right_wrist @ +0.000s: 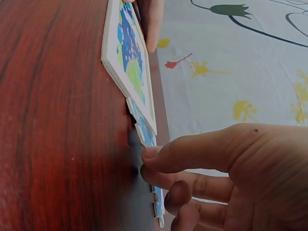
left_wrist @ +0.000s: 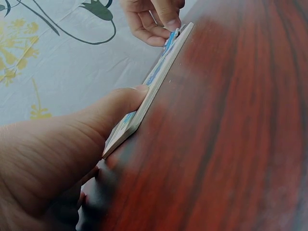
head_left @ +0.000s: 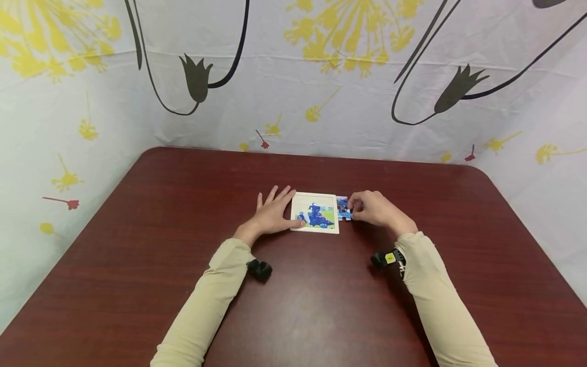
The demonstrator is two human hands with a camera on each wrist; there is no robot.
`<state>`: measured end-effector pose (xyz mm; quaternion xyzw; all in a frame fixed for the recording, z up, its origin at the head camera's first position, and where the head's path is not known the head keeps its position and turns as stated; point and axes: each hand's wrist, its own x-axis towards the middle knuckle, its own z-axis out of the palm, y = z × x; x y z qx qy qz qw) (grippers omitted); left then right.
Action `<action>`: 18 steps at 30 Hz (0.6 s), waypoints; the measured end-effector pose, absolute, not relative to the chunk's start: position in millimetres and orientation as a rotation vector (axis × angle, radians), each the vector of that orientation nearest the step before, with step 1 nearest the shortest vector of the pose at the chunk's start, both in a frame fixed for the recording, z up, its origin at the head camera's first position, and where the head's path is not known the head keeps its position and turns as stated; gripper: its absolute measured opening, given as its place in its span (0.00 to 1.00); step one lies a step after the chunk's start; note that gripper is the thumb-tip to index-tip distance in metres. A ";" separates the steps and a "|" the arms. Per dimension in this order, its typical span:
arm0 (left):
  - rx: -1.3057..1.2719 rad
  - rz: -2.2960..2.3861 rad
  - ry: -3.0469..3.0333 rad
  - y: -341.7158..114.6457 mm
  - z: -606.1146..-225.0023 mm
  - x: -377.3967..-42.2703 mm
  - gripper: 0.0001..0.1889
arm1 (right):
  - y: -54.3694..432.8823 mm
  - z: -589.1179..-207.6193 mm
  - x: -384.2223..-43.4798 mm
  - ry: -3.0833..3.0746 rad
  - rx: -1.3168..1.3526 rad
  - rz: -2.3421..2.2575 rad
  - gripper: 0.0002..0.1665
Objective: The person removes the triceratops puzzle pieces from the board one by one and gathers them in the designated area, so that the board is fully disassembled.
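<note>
A square wooden jigsaw tray (head_left: 316, 231) lies flat on the table, its lower part filled with a blue, green and yellow picture (head_left: 319, 216) and its upper part pale and bare. My left hand (head_left: 269, 214) is spread along the tray's left side, with the thumb (left_wrist: 137, 91) resting on the near left corner. Against the right rim lie blue jigsaw pieces (head_left: 343, 203), partly covered by my right hand (head_left: 377, 208). That hand's thumb (right_wrist: 153, 153) and curled index finger pinch the edge of a piece; its full outline is hidden.
The dark red wooden table (head_left: 302, 295) stretches around the tray, with rounded far corners. Behind it hangs a white cloth (head_left: 257, 102) printed with yellow and grey flowers. Black wrist cameras (head_left: 260, 270) are strapped by both sleeves, close above the tabletop.
</note>
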<state>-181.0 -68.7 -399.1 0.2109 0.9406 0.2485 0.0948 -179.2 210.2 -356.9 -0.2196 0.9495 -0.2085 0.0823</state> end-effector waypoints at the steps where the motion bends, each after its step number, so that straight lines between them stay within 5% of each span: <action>1: 0.626 0.739 2.790 -68.7 -399.1 -181.4 0.49 | 210.1 -357.0 -179.5 2.840 -0.653 -0.624 0.07; 18: 0.616 0.731 2.792 -67.7 -400.1 -181.6 0.49 | 210.2 -361.3 -179.3 2.824 -0.604 -0.644 0.06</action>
